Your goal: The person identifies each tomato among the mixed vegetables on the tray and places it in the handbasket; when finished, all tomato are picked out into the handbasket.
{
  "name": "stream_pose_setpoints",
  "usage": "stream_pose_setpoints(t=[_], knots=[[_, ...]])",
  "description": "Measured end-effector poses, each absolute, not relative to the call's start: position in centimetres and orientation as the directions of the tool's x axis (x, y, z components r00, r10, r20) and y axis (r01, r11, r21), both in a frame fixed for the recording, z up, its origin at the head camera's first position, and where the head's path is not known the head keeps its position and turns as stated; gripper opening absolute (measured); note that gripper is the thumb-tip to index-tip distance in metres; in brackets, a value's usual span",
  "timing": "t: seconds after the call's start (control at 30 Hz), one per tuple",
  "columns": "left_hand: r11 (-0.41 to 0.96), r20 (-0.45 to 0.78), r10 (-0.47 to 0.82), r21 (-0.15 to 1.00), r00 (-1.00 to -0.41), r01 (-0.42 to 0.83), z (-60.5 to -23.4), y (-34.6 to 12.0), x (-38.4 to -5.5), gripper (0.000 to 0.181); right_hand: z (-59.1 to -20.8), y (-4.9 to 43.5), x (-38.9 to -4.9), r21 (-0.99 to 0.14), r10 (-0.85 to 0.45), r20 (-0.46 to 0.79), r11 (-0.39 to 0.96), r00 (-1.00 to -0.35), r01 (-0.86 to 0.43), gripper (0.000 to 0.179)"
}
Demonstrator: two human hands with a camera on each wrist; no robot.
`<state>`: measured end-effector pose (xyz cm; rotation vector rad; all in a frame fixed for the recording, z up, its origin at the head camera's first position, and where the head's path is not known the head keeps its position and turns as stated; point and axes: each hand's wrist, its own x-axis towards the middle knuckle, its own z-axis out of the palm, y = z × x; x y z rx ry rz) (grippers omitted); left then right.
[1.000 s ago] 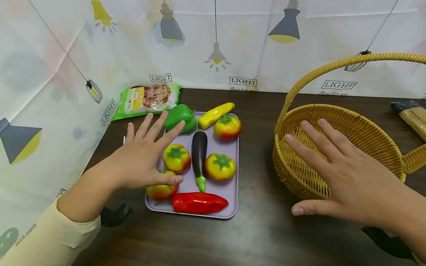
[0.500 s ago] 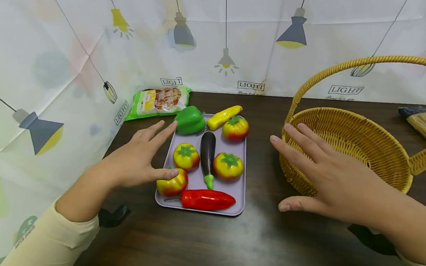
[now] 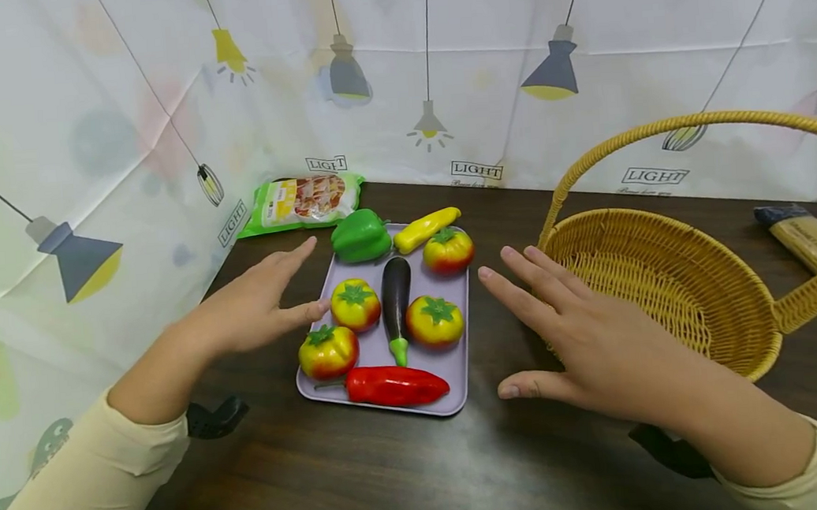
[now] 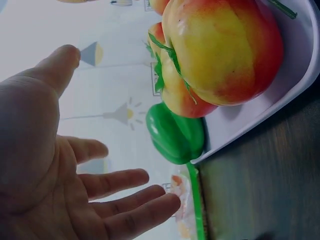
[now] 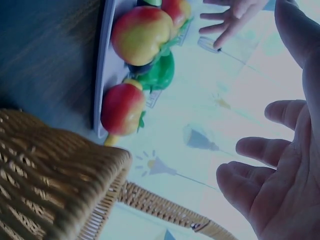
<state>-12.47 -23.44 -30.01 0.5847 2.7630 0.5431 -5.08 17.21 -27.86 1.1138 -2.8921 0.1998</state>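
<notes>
Two free, splayed hands (image 3: 248, 306) (image 3: 592, 341) either side of a lilac tray (image 3: 453, 362), long axis toward the backdrop (image 3: 491, 12).

Tomatoes (image 3: 436, 322), eggplant (image 3: 396, 287) and red pepper (image 3: 398, 386) look like smooth, glossy plastic; the tray (image 3: 453, 366) is smooth, nearly matt. The basket (image 3: 734, 283) is rough woven wicker. The table (image 3: 395, 469) shows softly shining wood grain. The sleeve (image 3: 96, 474) is matt cloth; the bag (image 3: 305, 200), small here, seems glossy film.

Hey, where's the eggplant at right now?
In the head view, the eggplant lies on the lilac tray, left of the basket, between two red-and-yellow fruits and just beyond the red pepper.
</notes>
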Motion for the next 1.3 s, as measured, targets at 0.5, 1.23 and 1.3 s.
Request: stream_pose_setpoints(t=[0.5, 1.23, 1.3], knots=[[0.815, -0.231, 0.327, 0.560, -0.916, 0.150, -30.9, -24.8, -13.4, 0.073, -29.4, 15.0, -6.3, -0.163, -0.677, 0.022, 0.724, -0.736, -0.670, 0.101], [0.697, -0.385, 0.294, 0.713, -0.875, -0.079, -35.1, -24.0, -14.7, 0.061, -31.8, 12.8, -8.6, -0.320, -0.667, -0.009, 0.708, -0.745, -0.630, 0.096], [0.687, -0.395, 0.293, 0.721, -0.871, -0.096, -35.3, -23.9, -14.7, 0.061, -32.0, 12.6, -8.7, -0.331, -0.661, -0.025, 0.714, -0.750, -0.618, 0.095]])
